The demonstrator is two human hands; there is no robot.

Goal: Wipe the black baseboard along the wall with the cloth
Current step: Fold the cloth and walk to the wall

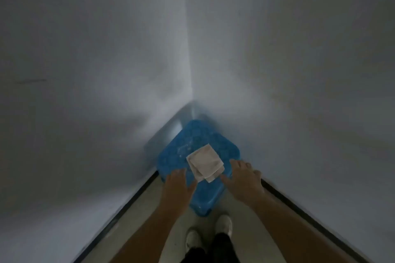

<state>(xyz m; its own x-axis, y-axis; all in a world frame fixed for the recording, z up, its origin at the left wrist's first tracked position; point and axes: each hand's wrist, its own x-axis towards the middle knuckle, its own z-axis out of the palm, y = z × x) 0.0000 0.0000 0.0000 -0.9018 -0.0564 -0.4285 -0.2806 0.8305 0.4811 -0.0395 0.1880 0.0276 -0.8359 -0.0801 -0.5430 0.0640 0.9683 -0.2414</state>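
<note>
- While we look down from the head camera into a corner where two white walls [85,70] meet, a blue plastic stool [192,141] stands on the floor [149,230] tight in that corner, at twelve o'clock from our feet.
- On the stool's top, toward its near side, the cloth [205,162] lies folded into a pale square, one corner pointing back at us.
- Our left hand [181,183] reaches to the stool's near edge at about eight o'clock from the cloth, fingers straight and relaxed, grasping nothing.
- Our right hand [243,179] is at four o'clock from the cloth, fingers spread and loose, holding nothing; its thumb is just beside the cloth's near corner, and we cannot tell whether they touch.
- At the foot of the left wall the black baseboard [128,200] runs from seven o'clock up to the stool; a matching strip [299,205] runs along the right wall from five o'clock.
- At six o'clock we see our two white shoes [223,223] and dark trouser legs.
</note>
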